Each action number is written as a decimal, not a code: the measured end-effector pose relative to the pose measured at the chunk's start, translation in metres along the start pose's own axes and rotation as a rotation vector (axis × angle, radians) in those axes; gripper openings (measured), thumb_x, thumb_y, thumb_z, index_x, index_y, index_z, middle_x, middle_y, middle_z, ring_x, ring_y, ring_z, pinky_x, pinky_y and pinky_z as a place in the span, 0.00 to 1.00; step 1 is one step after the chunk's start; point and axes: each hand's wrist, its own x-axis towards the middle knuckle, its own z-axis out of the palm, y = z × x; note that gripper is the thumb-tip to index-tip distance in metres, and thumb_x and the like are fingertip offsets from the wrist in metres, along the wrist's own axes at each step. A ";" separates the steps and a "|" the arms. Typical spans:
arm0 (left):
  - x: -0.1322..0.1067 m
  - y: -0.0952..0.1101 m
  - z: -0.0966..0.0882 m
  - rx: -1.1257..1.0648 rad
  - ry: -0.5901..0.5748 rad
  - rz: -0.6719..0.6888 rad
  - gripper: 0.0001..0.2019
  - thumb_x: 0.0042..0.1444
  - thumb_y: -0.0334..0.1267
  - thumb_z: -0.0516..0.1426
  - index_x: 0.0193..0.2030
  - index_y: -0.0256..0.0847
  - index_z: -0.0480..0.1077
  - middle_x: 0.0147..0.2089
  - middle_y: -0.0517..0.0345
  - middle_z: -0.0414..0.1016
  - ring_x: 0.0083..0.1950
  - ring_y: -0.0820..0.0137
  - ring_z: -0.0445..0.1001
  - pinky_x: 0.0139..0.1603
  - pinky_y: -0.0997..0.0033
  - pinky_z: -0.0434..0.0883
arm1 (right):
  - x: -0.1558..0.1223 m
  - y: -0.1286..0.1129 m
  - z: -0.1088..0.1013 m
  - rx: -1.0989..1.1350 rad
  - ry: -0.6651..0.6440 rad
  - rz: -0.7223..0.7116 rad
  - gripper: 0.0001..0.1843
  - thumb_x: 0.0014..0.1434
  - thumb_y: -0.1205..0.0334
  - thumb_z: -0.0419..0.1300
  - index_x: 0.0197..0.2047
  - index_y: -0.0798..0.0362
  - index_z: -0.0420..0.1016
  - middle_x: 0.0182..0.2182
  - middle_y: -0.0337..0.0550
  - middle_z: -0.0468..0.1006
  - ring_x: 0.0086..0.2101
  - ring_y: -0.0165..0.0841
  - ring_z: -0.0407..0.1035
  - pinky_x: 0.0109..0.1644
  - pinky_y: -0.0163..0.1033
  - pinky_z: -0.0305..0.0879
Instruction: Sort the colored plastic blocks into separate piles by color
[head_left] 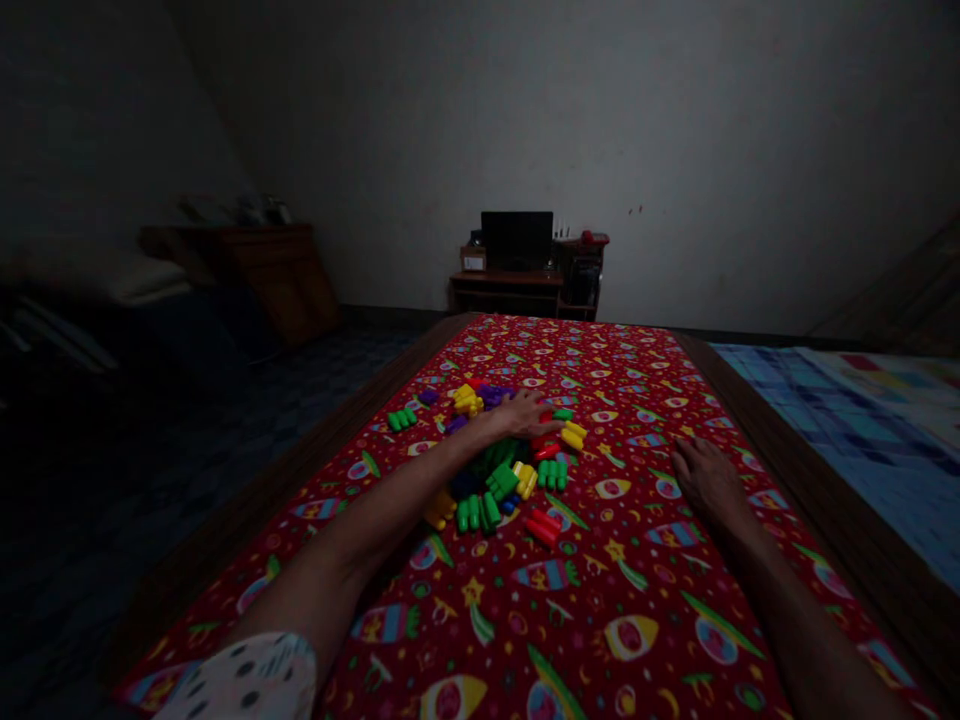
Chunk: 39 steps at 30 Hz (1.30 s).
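A loose heap of plastic toy building blocks in green, yellow, red, purple and blue lies on a red patterned cloth (pixel 615 580). Over the far right of this heap reaches my left hand (pixel 527 413), palm down with fingers stretched out. Its fingertips are by a red block (pixel 547 452) and a yellow block (pixel 574 436); whether they touch them is unclear. My right hand (pixel 709 478) rests on the cloth to the right, apart from the blocks, fingers loosely extended and holding nothing. Nearer me lie a red block (pixel 544 528) and a green block (pixel 553 474). My left forearm hides part of the heap.
Past the table's far end, a desk (pixel 506 283) holds a dark monitor (pixel 517 240) against the wall. A wooden cabinet (pixel 289 270) stands far left. To the right is a surface with blue checked fabric (pixel 795 420). The room is dim.
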 end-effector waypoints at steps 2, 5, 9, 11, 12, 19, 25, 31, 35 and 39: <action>-0.009 0.002 -0.001 0.003 -0.042 0.089 0.20 0.58 0.51 0.57 0.54 0.45 0.70 0.58 0.49 0.69 0.53 0.59 0.71 0.51 0.61 0.70 | 0.000 -0.001 -0.002 -0.001 -0.004 -0.009 0.22 0.67 0.58 0.44 0.51 0.60 0.73 0.47 0.58 0.75 0.47 0.43 0.67 0.53 0.46 0.63; -0.039 -0.005 -0.001 0.033 -0.059 0.212 0.20 0.60 0.47 0.56 0.56 0.42 0.68 0.61 0.46 0.65 0.52 0.62 0.73 0.48 0.67 0.71 | 0.000 -0.003 -0.005 0.000 -0.008 -0.001 0.22 0.67 0.59 0.44 0.51 0.61 0.73 0.47 0.59 0.75 0.48 0.44 0.67 0.53 0.48 0.63; -0.082 -0.027 -0.006 0.067 0.036 0.268 0.12 0.64 0.38 0.51 0.48 0.40 0.73 0.57 0.48 0.69 0.53 0.63 0.73 0.53 0.65 0.70 | 0.001 -0.004 -0.006 0.008 -0.018 0.008 0.22 0.67 0.59 0.44 0.51 0.60 0.73 0.46 0.58 0.75 0.46 0.43 0.68 0.52 0.47 0.63; -0.099 -0.030 -0.010 0.089 0.134 0.210 0.13 0.65 0.37 0.48 0.45 0.40 0.74 0.56 0.47 0.71 0.56 0.61 0.71 0.57 0.60 0.67 | 0.001 -0.003 -0.005 0.004 -0.023 0.007 0.22 0.67 0.58 0.45 0.51 0.60 0.74 0.46 0.58 0.75 0.46 0.43 0.68 0.52 0.47 0.63; -0.105 -0.026 -0.012 0.097 0.187 0.174 0.14 0.66 0.38 0.48 0.46 0.40 0.74 0.57 0.46 0.71 0.58 0.59 0.69 0.59 0.56 0.66 | 0.001 -0.002 -0.004 0.001 -0.021 0.006 0.22 0.67 0.58 0.45 0.51 0.60 0.74 0.46 0.58 0.75 0.47 0.43 0.67 0.53 0.47 0.63; -0.133 0.073 0.007 0.079 0.167 0.544 0.21 0.63 0.50 0.51 0.62 0.52 0.64 0.69 0.58 0.60 0.71 0.57 0.50 0.69 0.48 0.51 | 0.000 0.003 0.002 0.029 0.003 -0.021 0.21 0.65 0.58 0.45 0.51 0.58 0.73 0.46 0.58 0.75 0.48 0.45 0.66 0.52 0.49 0.63; -0.110 0.066 0.034 0.174 0.214 0.433 0.18 0.66 0.44 0.48 0.59 0.47 0.66 0.62 0.54 0.69 0.69 0.59 0.56 0.70 0.50 0.47 | 0.000 0.003 0.001 0.059 0.012 -0.013 0.22 0.66 0.58 0.44 0.51 0.58 0.73 0.44 0.57 0.75 0.46 0.43 0.67 0.52 0.49 0.63; -0.097 0.005 0.021 0.242 0.230 0.188 0.15 0.63 0.44 0.52 0.55 0.46 0.70 0.59 0.50 0.72 0.64 0.57 0.63 0.68 0.45 0.47 | 0.000 0.001 0.000 0.055 0.002 0.006 0.21 0.65 0.58 0.46 0.52 0.59 0.73 0.45 0.57 0.75 0.47 0.43 0.68 0.53 0.48 0.64; -0.127 -0.013 -0.001 0.162 0.277 0.133 0.17 0.64 0.44 0.51 0.59 0.50 0.68 0.63 0.52 0.68 0.66 0.58 0.62 0.69 0.45 0.46 | -0.001 0.003 0.002 0.072 0.015 0.004 0.21 0.65 0.58 0.46 0.51 0.58 0.73 0.43 0.56 0.75 0.45 0.43 0.68 0.52 0.49 0.65; -0.196 -0.023 -0.001 0.111 0.243 0.000 0.24 0.62 0.52 0.51 0.65 0.59 0.60 0.69 0.59 0.60 0.71 0.53 0.52 0.69 0.39 0.44 | 0.000 0.004 0.003 0.071 0.017 -0.017 0.21 0.65 0.58 0.46 0.50 0.58 0.73 0.44 0.57 0.75 0.46 0.44 0.68 0.52 0.50 0.65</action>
